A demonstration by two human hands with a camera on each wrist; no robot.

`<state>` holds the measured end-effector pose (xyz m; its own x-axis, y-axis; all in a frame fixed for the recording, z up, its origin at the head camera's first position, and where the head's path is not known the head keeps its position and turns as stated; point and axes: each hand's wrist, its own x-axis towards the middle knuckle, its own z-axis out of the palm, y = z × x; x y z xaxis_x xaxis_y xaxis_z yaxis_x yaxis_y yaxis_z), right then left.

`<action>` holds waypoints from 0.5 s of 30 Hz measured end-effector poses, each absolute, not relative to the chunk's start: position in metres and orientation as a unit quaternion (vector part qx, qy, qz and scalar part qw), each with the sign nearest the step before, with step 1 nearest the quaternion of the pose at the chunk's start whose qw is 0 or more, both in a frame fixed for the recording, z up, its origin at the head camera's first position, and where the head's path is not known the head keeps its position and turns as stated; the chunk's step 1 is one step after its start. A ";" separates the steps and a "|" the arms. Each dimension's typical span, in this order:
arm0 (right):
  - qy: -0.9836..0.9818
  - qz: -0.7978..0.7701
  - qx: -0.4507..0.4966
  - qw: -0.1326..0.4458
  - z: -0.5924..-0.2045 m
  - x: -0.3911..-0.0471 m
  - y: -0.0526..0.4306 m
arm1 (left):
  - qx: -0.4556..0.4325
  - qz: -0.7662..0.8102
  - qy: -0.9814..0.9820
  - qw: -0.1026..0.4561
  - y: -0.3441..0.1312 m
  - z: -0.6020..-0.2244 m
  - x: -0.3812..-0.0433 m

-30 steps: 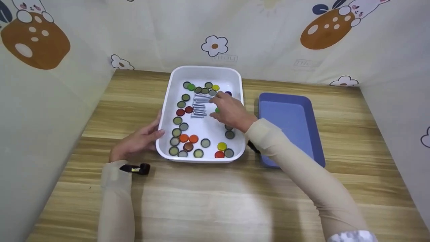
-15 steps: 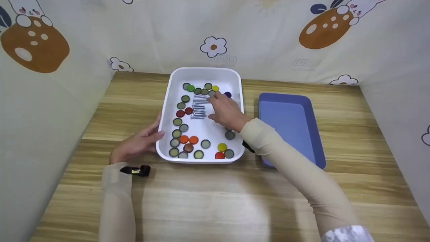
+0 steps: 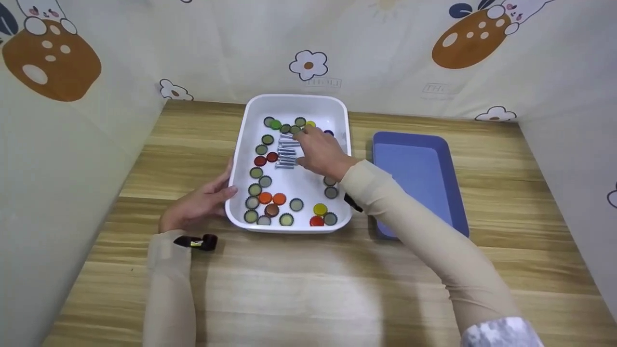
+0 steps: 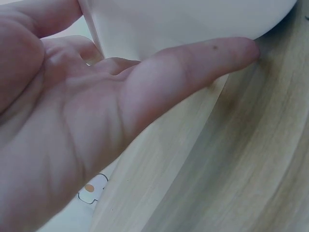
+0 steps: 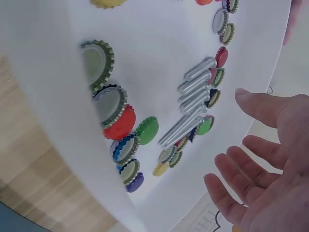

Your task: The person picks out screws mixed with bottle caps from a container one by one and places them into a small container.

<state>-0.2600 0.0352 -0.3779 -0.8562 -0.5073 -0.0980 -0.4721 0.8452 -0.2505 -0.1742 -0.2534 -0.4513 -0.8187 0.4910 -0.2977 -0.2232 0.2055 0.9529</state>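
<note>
A white plastic tub [image 3: 277,225] holds a row of silver bolts [image 3: 285,158] and many bottle caps [image 3: 271,210] in green, grey, orange, red and yellow. My left hand [image 3: 198,205] holds the tub's left side, its thumb over the rim and its fingers along the outer wall; in the left wrist view the little finger [image 4: 193,63] reaches out straight. My right hand [image 3: 320,152] is over the tub, thumb and fingertips close to the right ends of the bolts. In the right wrist view its fingers are loosely bent and apart, with nothing between them.
A shallow blue tray [image 3: 409,168] lies on the wooden table [image 3: 299,284] just right of the tub, partly under the right forearm. A patterned cloth wall [image 3: 385,62] rises behind the table and at both sides.
My right hand has shifted slightly left, its fingers now overlapping the bolts' right ends. The left hand and the tub stay in place.
</note>
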 end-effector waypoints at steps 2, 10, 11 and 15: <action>0.957 -0.103 -0.259 0.079 -0.377 -0.261 0.032 | 0.093 0.622 0.723 0.286 -0.254 -0.452 -0.175; 0.958 -0.102 -0.255 0.081 -0.374 -0.262 0.019 | 0.104 0.626 0.719 0.282 -0.253 -0.452 -0.175; 0.958 -0.103 -0.257 0.080 -0.375 -0.262 0.018 | 0.106 0.626 0.719 0.283 -0.253 -0.452 -0.174; 0.957 -0.097 -0.261 0.085 -0.379 -0.263 0.014 | 0.104 0.627 0.718 0.284 -0.251 -0.452 -0.174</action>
<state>-0.2632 0.0137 -0.3788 -0.8493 -0.5161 -0.1112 -0.4833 0.8448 -0.2298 -0.1736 -0.2511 -0.4515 -0.8177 0.5044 -0.2772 -0.2064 0.1927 0.9593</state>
